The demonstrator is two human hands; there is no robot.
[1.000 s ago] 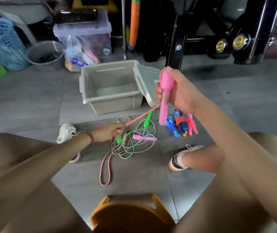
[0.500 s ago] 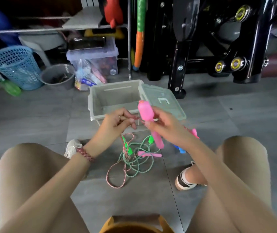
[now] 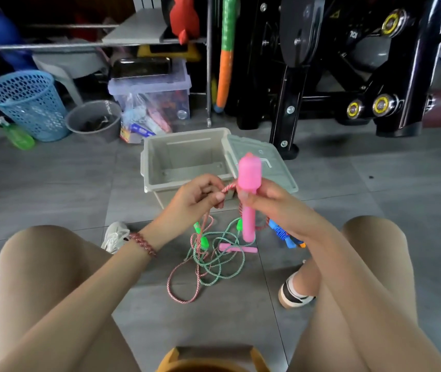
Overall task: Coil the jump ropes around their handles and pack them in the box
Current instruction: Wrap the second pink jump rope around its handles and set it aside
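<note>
My right hand (image 3: 275,208) grips a pink jump-rope handle (image 3: 249,183) upright in front of the grey box (image 3: 184,157). My left hand (image 3: 195,200) pinches the pink-and-white rope (image 3: 184,288) right beside the handle; the rest of that rope trails down to the floor. The other pink handle (image 3: 236,248) lies on the tiles, tangled with a green rope (image 3: 214,264) with green handles (image 3: 202,238). A blue-handled coiled rope (image 3: 286,234) lies partly hidden behind my right wrist. The box stands open and looks empty, its lid (image 3: 265,162) leaning at its right.
Black exercise equipment (image 3: 348,63) stands behind the box on the right. A clear storage bin (image 3: 157,95), a grey bucket (image 3: 93,119), a blue basket (image 3: 26,103) and a green bottle (image 3: 18,135) line the back left. My knees and shoes flank the ropes; an orange stool edge (image 3: 211,361) sits below.
My left hand rose from the ropes on the floor to the handle, carrying the rope. My right hand brought the pink handle down and inward to meet it.
</note>
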